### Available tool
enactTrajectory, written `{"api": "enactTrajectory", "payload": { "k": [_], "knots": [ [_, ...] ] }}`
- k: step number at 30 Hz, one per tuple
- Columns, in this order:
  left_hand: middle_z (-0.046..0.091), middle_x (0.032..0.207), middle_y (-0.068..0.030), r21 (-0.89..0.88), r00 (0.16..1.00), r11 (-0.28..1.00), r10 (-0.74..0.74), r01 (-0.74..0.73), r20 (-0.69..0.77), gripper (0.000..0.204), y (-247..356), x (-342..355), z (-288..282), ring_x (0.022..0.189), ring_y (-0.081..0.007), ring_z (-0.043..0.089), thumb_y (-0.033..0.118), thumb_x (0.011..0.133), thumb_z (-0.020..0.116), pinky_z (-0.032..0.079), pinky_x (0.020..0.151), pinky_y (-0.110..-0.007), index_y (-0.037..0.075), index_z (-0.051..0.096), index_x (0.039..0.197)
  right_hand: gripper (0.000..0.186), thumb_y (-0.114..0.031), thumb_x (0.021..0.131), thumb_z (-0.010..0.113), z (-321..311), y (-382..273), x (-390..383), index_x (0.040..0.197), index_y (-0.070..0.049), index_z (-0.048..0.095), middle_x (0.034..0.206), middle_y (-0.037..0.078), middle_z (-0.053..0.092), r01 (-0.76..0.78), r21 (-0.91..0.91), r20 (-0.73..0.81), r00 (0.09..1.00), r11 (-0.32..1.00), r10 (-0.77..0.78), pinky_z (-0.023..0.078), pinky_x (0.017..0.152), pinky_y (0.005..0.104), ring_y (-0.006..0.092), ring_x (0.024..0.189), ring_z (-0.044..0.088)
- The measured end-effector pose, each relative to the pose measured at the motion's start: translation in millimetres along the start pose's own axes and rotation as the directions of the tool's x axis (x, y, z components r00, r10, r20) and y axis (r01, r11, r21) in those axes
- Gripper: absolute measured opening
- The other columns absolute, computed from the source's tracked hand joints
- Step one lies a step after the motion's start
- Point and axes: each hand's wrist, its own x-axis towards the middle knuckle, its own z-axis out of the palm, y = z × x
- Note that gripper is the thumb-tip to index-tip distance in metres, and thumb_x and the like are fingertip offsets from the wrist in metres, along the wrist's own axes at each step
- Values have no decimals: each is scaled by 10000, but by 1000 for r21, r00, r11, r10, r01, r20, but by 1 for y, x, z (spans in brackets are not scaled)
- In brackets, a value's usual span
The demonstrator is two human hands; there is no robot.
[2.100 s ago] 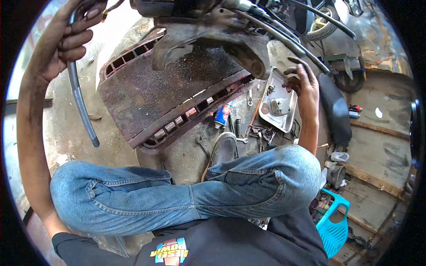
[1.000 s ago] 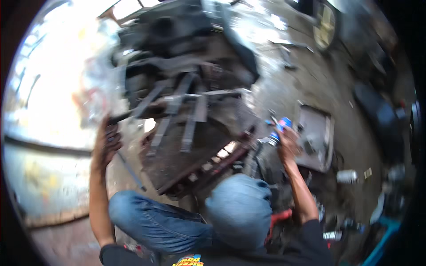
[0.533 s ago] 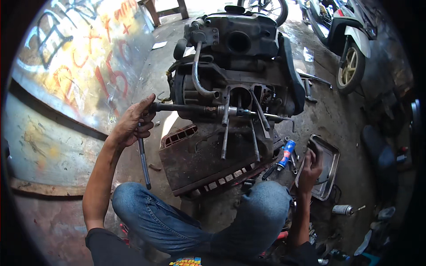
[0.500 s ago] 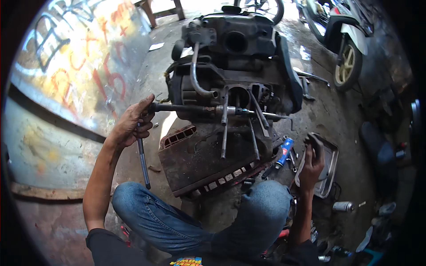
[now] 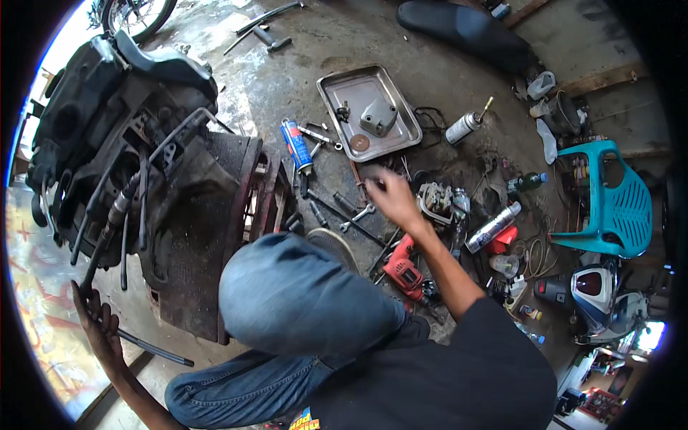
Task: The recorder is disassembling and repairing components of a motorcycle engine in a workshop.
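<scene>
My left hand (image 5: 100, 326) is closed round a long steel handle (image 5: 158, 350) where it meets a dark extension bar (image 5: 93, 269), whose socket (image 5: 118, 211) reaches among long studs on a dark engine (image 5: 86, 115). The engine sits on a rusty metal stand (image 5: 193, 301). My right hand (image 5: 387, 197) is stretched over the floor tools, beside a slim copper-coloured tool (image 5: 358, 172) below the tray; its curled fingers are slightly blurred and their tips hidden, so I cannot tell what they hold. A blue spray can (image 5: 297, 147), sockets and spanners (image 5: 356, 218) lie nearby.
A steel tray (image 5: 408, 122) with metal parts, a red drill (image 5: 405, 269), a silver spray can (image 5: 491, 228), a turquoise plastic chair (image 5: 616, 208) and a black seat (image 5: 466, 32) surround my right arm. My raised knee (image 5: 301, 294) stands between both arms. A motorbike wheel (image 5: 132, 18) is behind the engine.
The view has swung right, so the engine appears further left. My left hand still grips the handle. My right hand has moved from beside the tray's near part to over the loose tools below it.
</scene>
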Motion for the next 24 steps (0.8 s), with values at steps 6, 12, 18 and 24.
{"api": "enactTrajectory", "payload": {
  "k": [6, 12, 18, 24],
  "knots": [
    [547, 1086, 25, 143, 964, 989, 8, 31, -265, 577, 0, -11, 11, 591, 20, 342, 165, 1081, 486, 250, 441, -113, 199, 316, 1631, 388, -177, 879, 752, 46, 104, -126, 1198, 17, 648, 1122, 237, 628, -58, -421, 322, 923, 905, 209, 524, 919, 495, 435, 1072, 618],
    [466, 761, 83, 169, 889, 980, -14, 103, -458, 396, 9, -19, 56, 485, 6, 308, 460, 1080, 500, 227, 384, -173, 160, 572, 1330, 333, -183, 880, 714, 83, 132, -124, 1091, 45, 595, 1071, 238, 597, 174, -483, 343, 939, 858, 3, 463, 868, 512, 424, 1011, 567],
    [333, 626, 96, 77, 947, 993, -59, 87, -315, 370, 34, -26, 85, 404, -9, 265, 487, 1068, 522, 174, 349, -210, 203, 457, 840, 374, -318, 1003, 605, 41, 98, -119, 1000, 55, 580, 690, 196, 616, -112, -491, 281, 918, 864, 279, 474, 577, 476, 349, 625, 631],
    [335, 641, 87, 57, 953, 996, -42, 62, -299, 361, 38, -26, 89, 409, -13, 261, 483, 1068, 521, 166, 359, -214, 194, 455, 861, 261, -249, 1038, 604, -16, -19, -111, 1146, -11, 609, 728, 142, 643, -201, -102, 111, 971, 974, 212, 474, 595, 398, 203, 655, 624]
  ]
}}
